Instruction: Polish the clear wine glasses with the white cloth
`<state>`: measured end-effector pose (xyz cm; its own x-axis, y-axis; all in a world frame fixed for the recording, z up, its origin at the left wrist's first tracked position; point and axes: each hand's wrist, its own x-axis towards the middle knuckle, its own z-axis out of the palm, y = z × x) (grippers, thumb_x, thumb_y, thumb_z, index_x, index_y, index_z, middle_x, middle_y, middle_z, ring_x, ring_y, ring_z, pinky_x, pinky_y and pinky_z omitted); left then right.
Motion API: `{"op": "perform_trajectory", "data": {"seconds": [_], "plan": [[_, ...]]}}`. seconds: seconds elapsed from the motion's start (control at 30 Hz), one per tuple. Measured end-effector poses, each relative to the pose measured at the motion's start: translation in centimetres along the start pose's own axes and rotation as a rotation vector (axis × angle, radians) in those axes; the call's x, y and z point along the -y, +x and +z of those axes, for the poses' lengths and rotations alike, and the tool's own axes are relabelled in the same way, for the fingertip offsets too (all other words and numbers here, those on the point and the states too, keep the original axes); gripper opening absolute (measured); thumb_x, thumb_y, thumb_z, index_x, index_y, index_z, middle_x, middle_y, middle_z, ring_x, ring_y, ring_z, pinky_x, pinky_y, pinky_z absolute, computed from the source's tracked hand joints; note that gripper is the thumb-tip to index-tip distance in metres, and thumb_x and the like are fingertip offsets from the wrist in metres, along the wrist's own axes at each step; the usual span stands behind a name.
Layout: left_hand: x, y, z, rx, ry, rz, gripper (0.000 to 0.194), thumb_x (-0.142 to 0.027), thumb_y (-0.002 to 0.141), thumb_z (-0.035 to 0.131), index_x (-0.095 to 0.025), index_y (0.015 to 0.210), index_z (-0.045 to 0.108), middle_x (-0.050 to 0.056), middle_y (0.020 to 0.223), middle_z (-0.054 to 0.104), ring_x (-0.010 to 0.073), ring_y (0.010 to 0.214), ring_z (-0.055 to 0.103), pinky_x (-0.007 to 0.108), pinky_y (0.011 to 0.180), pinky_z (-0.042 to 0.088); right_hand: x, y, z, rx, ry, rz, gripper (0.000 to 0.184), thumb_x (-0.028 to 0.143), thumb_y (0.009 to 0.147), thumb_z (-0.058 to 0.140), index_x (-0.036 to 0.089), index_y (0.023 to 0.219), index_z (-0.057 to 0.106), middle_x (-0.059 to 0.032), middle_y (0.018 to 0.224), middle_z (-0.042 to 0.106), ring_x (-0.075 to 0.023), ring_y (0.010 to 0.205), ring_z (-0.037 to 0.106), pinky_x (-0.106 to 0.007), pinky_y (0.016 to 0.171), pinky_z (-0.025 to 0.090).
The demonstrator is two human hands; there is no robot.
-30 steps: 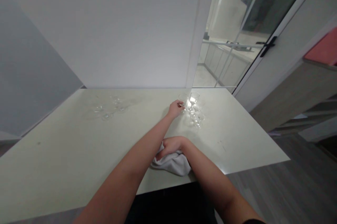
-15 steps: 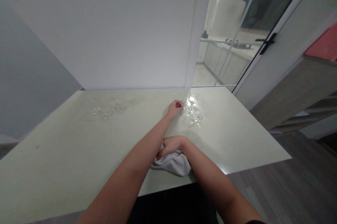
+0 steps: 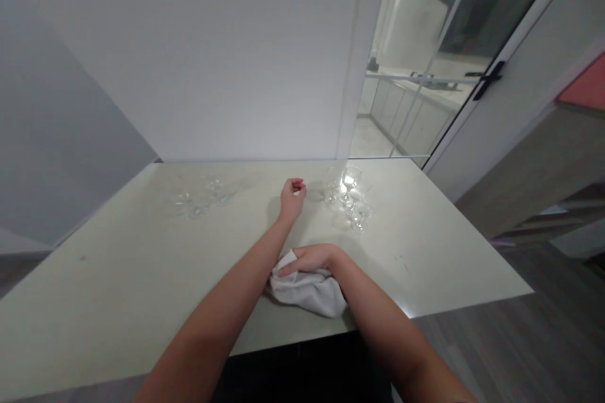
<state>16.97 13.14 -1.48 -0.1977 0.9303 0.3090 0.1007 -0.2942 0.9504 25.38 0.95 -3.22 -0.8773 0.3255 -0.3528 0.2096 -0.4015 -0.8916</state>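
My left hand (image 3: 292, 195) hovers over the pale table (image 3: 118, 277), fingers loosely curled and holding nothing. It is a short way left of a cluster of clear stemmed glasses (image 3: 350, 198) standing at the back right. My right hand (image 3: 309, 258) lies on a crumpled white cloth (image 3: 309, 292) near the table's front edge, fingers pressed over its top. My left forearm crosses just left of the cloth.
A second group of small clear glasses (image 3: 201, 198) stands at the back left. A white wall (image 3: 212, 62) runs behind the table. A glass door with a black handle (image 3: 486, 78) is at the right. Grey wood floor (image 3: 520, 340) lies beyond the table's right edge.
My left hand has let go of the nearest glass in the right cluster and drawn back to the left. My right hand's fingers have flattened over the cloth.
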Motion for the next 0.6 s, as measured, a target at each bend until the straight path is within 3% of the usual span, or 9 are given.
{"op": "perform_trajectory", "data": {"seconds": [0.07,0.17,0.27,0.33,0.43,0.6], "plan": [[-1.8,0.5,-2.9,-0.084,0.093,0.123,0.023,-0.026,0.078,0.06,-0.02,0.099,0.056,0.004,0.091,0.064,0.0178,0.086,0.063,0.031,0.075,0.051,0.0,0.0,0.1,-0.091,0.094,0.023,0.038,0.044,0.073,0.08,0.013,0.094,0.073,-0.002,0.083,0.075,-0.0134,0.078,0.069,-0.023,0.081,0.052],[-4.9,1.5,-8.2,-0.255,0.382,0.318,0.027,-0.028,0.079,0.063,-0.019,0.104,0.057,0.008,0.105,0.063,0.0227,0.104,0.06,0.039,0.092,0.047,-0.1,0.0,0.0,-0.155,0.169,0.069,0.035,0.045,0.081,0.073,0.013,0.095,0.073,-0.004,0.086,0.076,-0.0124,0.071,0.069,-0.023,0.077,0.053],[-6.8,2.0,-13.1,-0.454,0.688,0.345,0.036,-0.028,0.08,0.062,-0.018,0.115,0.056,0.016,0.129,0.053,0.0321,0.131,0.042,0.052,0.111,0.031,-0.1,0.0,-0.1,-0.2,0.167,0.095,0.031,0.043,0.083,0.071,0.014,0.092,0.074,-0.0046,0.084,0.076,-0.0137,0.069,0.068,-0.025,0.075,0.054],[-6.7,1.9,-15.2,-0.455,0.867,0.339,0.046,-0.029,0.076,0.068,-0.017,0.119,0.056,0.018,0.143,0.044,0.0371,0.143,0.027,0.058,0.117,0.016,-0.3,0.0,-0.1,-0.231,0.193,0.094,0.028,0.043,0.084,0.071,0.015,0.09,0.073,-0.004,0.085,0.076,-0.015,0.07,0.069,-0.027,0.077,0.054],[-5.5,1.4,-16.6,-0.379,0.996,0.315,0.051,-0.03,0.073,0.07,-0.019,0.122,0.056,0.016,0.151,0.039,0.0387,0.148,0.016,0.063,0.119,0.004,-0.6,0.2,-0.1,-0.266,0.267,0.118,0.031,0.046,0.087,0.065,0.016,0.089,0.073,-0.0042,0.086,0.075,-0.0168,0.072,0.069,-0.031,0.083,0.054],[-4.2,1.8,-16.5,-0.351,0.988,0.291,0.048,-0.024,0.078,0.062,-0.016,0.125,0.056,0.017,0.141,0.05,0.036,0.146,0.024,0.063,0.12,0.006,0.1,0.3,0.3,-0.351,0.396,-0.021,0.042,0.051,0.09,0.056,0.014,0.098,0.071,-0.0081,0.093,0.076,-0.0218,0.091,0.071,-0.037,0.101,0.047]]}}
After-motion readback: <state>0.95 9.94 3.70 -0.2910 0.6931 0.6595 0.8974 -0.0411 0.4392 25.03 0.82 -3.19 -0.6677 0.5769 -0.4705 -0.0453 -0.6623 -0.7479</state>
